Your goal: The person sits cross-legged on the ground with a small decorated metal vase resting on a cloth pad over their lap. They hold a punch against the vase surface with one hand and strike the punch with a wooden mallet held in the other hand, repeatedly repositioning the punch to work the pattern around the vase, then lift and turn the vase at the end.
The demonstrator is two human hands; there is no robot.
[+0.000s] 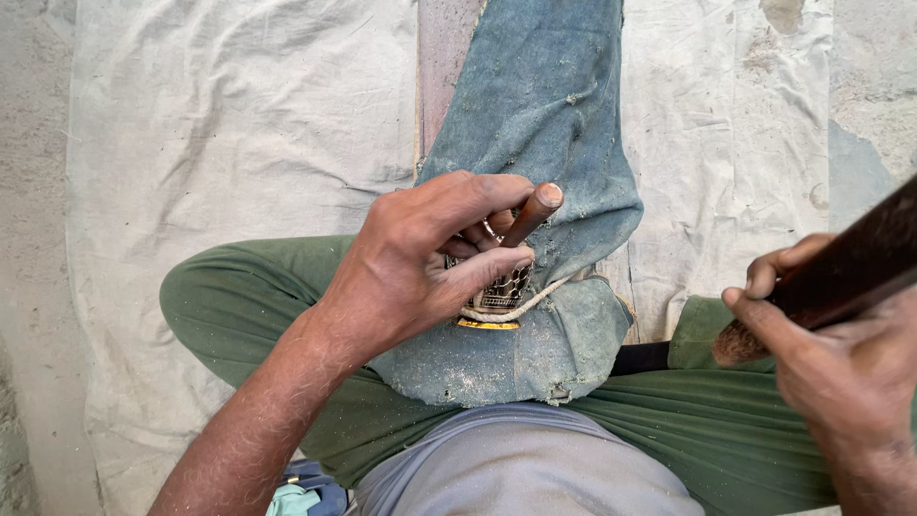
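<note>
Left hand [420, 272]: fingers closed round chisel [530, 215], tip on carved workpiece [497, 291] resting on denim cloth [544, 105] over lap. Right hand [841, 368]: clamped on dark mallet [841, 277], apparently raised. Keep chisel steady; strike squarely.

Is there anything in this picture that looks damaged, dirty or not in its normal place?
Yes. The blue denim cloth over the lap is frayed at its lower edge and sprinkled with pale sawdust. The wall at upper right has patchy, peeling paint.
</note>
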